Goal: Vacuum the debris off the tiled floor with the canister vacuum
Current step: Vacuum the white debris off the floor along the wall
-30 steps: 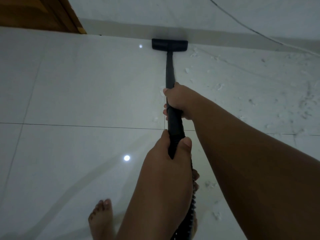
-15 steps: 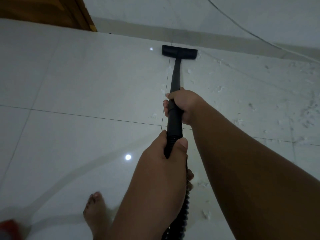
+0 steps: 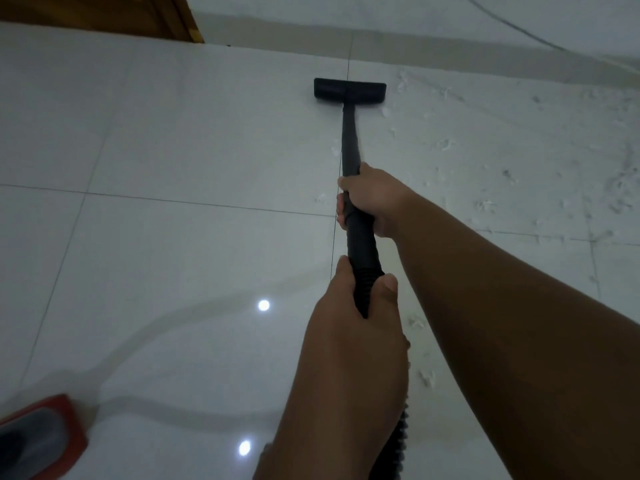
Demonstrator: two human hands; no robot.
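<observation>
Head view: the black floor head lies flat on the tiled floor, straddling a grout line, with white debris scattered to its right; the right hand is wrapped round the wand, and the left hand grips lower, where the ribbed hose begins; the hands are apart. Since a second ago the head has drawn back from the skirting; the red canister now shows more at lower left.
</observation>
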